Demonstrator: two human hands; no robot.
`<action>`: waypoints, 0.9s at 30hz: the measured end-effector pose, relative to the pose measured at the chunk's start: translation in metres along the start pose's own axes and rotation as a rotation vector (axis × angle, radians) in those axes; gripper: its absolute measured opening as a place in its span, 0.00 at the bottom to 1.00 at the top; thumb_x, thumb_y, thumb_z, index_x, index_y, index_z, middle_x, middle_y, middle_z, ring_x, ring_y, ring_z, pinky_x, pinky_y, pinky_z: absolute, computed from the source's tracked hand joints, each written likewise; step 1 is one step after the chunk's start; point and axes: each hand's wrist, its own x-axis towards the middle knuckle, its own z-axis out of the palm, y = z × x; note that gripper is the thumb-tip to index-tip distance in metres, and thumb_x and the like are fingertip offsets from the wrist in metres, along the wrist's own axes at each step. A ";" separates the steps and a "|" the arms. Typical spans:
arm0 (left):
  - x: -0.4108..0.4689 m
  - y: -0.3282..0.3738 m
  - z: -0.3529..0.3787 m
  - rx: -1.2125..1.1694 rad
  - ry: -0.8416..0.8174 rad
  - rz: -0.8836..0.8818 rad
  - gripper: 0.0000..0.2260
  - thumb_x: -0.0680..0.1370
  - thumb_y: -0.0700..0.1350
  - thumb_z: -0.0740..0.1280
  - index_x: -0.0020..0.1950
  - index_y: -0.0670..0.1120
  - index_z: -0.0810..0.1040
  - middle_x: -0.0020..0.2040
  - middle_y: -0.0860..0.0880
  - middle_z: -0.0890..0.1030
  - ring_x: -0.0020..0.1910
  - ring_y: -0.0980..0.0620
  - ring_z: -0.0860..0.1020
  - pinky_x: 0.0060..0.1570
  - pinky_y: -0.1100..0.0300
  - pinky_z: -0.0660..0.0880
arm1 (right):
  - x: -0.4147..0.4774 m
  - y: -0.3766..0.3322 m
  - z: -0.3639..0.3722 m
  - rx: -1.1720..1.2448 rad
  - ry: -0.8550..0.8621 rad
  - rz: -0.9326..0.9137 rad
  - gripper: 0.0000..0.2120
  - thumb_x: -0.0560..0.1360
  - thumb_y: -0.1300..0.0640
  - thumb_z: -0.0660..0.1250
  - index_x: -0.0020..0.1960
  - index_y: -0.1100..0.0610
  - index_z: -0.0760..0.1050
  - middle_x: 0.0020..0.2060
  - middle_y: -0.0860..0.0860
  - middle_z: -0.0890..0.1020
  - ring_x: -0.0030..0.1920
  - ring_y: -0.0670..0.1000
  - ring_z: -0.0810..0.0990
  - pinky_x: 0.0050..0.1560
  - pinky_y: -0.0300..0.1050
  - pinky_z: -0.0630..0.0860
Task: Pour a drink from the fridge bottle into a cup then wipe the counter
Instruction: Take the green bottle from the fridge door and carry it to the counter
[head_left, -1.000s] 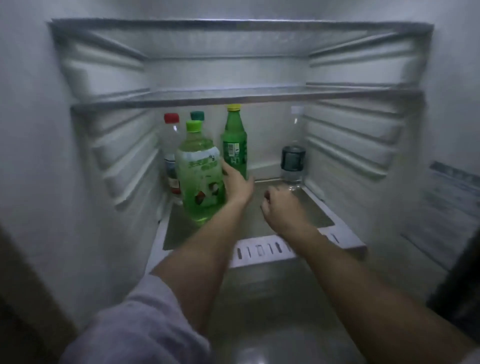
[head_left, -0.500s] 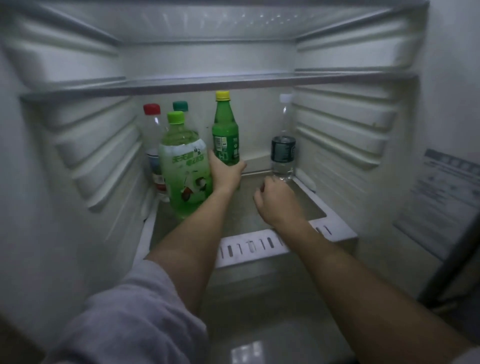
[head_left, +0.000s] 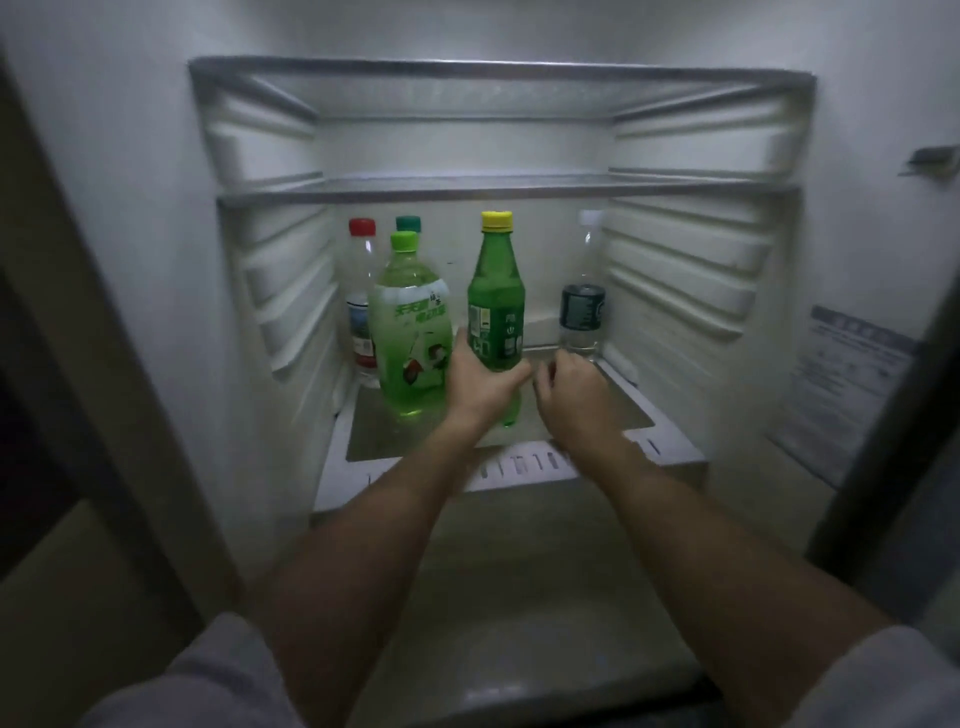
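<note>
Inside the open fridge, my left hand (head_left: 480, 382) grips the lower body of a slim dark green bottle with a yellow cap (head_left: 495, 306), held upright near the front of the lower shelf (head_left: 519, 462). My right hand (head_left: 571, 395) hovers just right of that bottle with its fingers curled, holding nothing. A large pale green bottle with a light green cap (head_left: 410, 332) stands directly left of my left hand.
Behind the large bottle stand a clear bottle with a red cap (head_left: 362, 291) and a bottle with a dark green cap (head_left: 408, 223). A clear water bottle with a dark label (head_left: 583, 306) stands at the back right. A glass shelf (head_left: 493, 189) spans above the bottles.
My left hand has closed around the slim green bottle and drawn it forward from the back of the shelf. The camera has pulled back from the fridge.
</note>
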 end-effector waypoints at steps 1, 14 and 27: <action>-0.007 0.003 -0.005 0.005 -0.017 0.001 0.30 0.63 0.44 0.78 0.63 0.45 0.72 0.51 0.47 0.81 0.51 0.49 0.82 0.53 0.50 0.81 | -0.007 -0.002 -0.003 0.019 0.002 -0.021 0.10 0.81 0.54 0.58 0.43 0.55 0.71 0.41 0.52 0.75 0.41 0.51 0.72 0.41 0.43 0.64; -0.110 0.073 -0.052 -0.464 -0.063 0.077 0.12 0.78 0.57 0.66 0.51 0.50 0.81 0.46 0.48 0.84 0.47 0.47 0.84 0.47 0.51 0.82 | -0.125 -0.080 -0.086 0.684 0.171 -0.055 0.11 0.80 0.57 0.64 0.62 0.56 0.76 0.51 0.47 0.82 0.49 0.39 0.81 0.49 0.32 0.78; -0.307 0.159 -0.090 -0.451 -0.006 0.079 0.16 0.75 0.55 0.70 0.59 0.48 0.79 0.50 0.48 0.84 0.48 0.48 0.84 0.47 0.52 0.79 | -0.288 -0.094 -0.199 0.849 0.121 -0.223 0.13 0.79 0.58 0.67 0.63 0.55 0.76 0.51 0.50 0.83 0.47 0.43 0.83 0.45 0.38 0.80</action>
